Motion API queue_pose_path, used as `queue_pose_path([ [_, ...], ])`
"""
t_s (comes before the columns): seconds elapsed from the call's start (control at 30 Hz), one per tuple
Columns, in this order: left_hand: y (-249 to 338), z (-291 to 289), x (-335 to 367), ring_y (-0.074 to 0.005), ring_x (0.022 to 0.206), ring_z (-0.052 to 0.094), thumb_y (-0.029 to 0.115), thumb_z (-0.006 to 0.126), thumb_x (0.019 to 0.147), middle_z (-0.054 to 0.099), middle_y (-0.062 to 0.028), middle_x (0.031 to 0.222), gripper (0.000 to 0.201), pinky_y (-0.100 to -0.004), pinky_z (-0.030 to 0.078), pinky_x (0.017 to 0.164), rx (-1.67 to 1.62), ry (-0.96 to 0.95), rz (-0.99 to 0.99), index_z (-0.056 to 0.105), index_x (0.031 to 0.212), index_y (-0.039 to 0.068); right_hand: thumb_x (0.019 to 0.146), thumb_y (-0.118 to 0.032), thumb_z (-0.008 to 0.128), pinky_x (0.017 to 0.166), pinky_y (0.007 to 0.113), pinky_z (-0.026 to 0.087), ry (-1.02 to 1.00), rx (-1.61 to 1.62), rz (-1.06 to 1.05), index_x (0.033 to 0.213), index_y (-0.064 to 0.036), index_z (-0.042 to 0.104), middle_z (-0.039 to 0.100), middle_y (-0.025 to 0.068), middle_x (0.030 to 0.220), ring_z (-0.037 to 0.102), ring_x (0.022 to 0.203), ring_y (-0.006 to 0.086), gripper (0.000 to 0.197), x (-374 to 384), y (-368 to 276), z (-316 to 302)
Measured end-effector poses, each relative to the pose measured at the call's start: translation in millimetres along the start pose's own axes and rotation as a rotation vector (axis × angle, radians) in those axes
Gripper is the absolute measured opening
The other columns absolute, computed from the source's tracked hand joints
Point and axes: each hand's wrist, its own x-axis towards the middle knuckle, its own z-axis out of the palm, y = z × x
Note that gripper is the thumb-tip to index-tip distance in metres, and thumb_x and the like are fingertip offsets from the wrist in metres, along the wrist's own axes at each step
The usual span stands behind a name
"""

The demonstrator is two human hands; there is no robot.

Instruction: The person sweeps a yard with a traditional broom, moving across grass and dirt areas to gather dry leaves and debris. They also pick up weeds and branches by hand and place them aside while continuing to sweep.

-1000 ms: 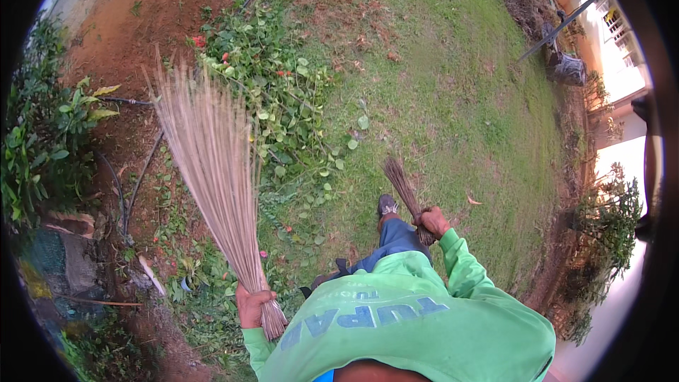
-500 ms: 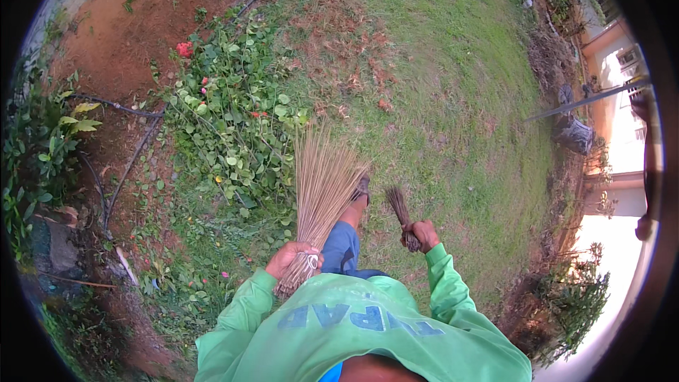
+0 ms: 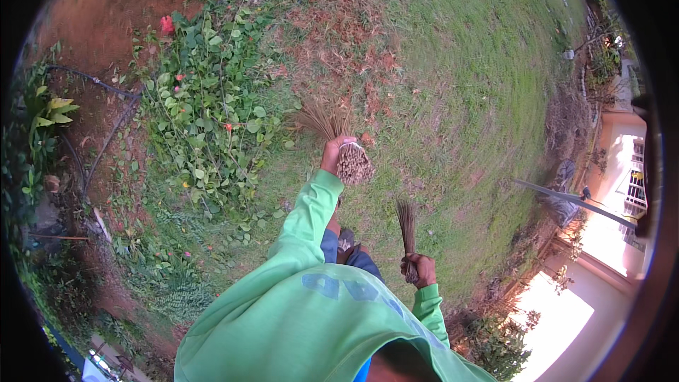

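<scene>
My left hand (image 3: 332,155) is stretched forward and closed around a large stick broom (image 3: 353,164), just below its bound end. The cut stick ends face up toward me, and the thin bristles fan out away from me, low over the grass by a patch of brown dry clippings (image 3: 346,21). A smaller, darker stick broom (image 3: 406,225) is gripped in my right hand (image 3: 423,270) by its lower end. It points forward, bristles away from me, above the lawn to the right of my legs.
To the left lies a heap of cut leafy branches (image 3: 212,99) with red flowers. A dark hose (image 3: 106,145) runs over bare soil beyond it. A building wall (image 3: 559,325) and a shrub (image 3: 495,345) stand at the right. Grass (image 3: 467,99) covers the middle.
My left arm has reached forward, and the large broom has tipped from near my body to low over the grass ahead. My right hand has moved slightly nearer with the small broom.
</scene>
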Motion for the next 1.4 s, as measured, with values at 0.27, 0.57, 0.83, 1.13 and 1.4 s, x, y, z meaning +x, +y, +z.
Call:
queue_pose_path([
  [0.27, -59.0, 45.9, -138.2, -0.0297, 0.066, 0.062, 0.024, 0.052, 0.082, 0.061, -0.0150, 0.082, 0.031, -0.0410, 0.053, 0.061, 0.012, 0.072, -0.015, 0.059, 0.093, -0.004, 0.077, -0.002, 0.060, 0.046, 0.037, 0.052, -0.012, -0.128, -0.035, 0.088, 0.0099, 0.061, 0.062, 0.0153, 0.072, 0.061, 0.053, 0.0259, 0.016, 25.0, -166.1, -31.2],
  [0.57, -186.2, 109.3, -221.2, -0.0236, 0.064, 0.059, 0.019, 0.055, 0.081, 0.059, -0.0163, 0.082, 0.044, -0.0393, 0.052, 0.060, -0.297, 0.559, -0.016, 0.050, 0.116, -0.007, 0.075, -0.016, 0.069, 0.058, 0.034, 0.054, -0.411, -1.615, -0.730, 0.082, -0.0001, 0.070, 0.067, 0.0127, 0.072, 0.066, 0.061, 0.0198, 0.017, 193.7, -370.0, -49.1],
  [0.83, -303.2, 168.3, -175.8, -0.0213, 0.073, 0.064, 0.015, 0.058, 0.079, 0.067, -0.0104, 0.077, 0.018, -0.0368, 0.051, 0.069, 0.548, 0.956, -0.078, 0.067, 0.082, -0.001, 0.073, -0.014, 0.072, 0.056, 0.031, 0.053, -0.576, -1.141, -0.166, 0.096, 0.0086, 0.066, 0.067, 0.0128, 0.072, 0.064, 0.059, 0.0184, 0.033, 150.4, -463.3, 10.5],
  [1.13, -503.4, -67.4, -102.1, -0.0447, 0.087, 0.061, 0.035, 0.060, 0.082, 0.063, -0.0265, 0.084, 0.035, -0.0493, 0.050, 0.072, 1.398, 0.978, -0.295, 0.062, 0.093, 0.002, 0.068, -0.027, 0.071, 0.078, 0.039, 0.051, -1.249, -1.700, -0.463, 0.090, 0.0024, 0.068, 0.066, 0.0203, 0.092, 0.065, 0.087, 0.0332, 0.037, 95.9, -274.3, 159.3],
  [1.4, -426.9, -16.3, -67.9, -0.0332, 0.073, 0.066, 0.025, 0.062, 0.082, 0.066, -0.0169, 0.078, 0.027, -0.0410, 0.052, 0.065, 0.267, 0.730, -0.005, 0.063, 0.085, -0.002, 0.070, -0.019, 0.056, 0.071, 0.041, 0.054, -0.842, -1.547, -0.586, 0.084, 0.0032, 0.066, 0.065, 0.0233, 0.082, 0.067, 0.080, 0.0356, 0.028, 134.3, -173.2, 75.1],
])
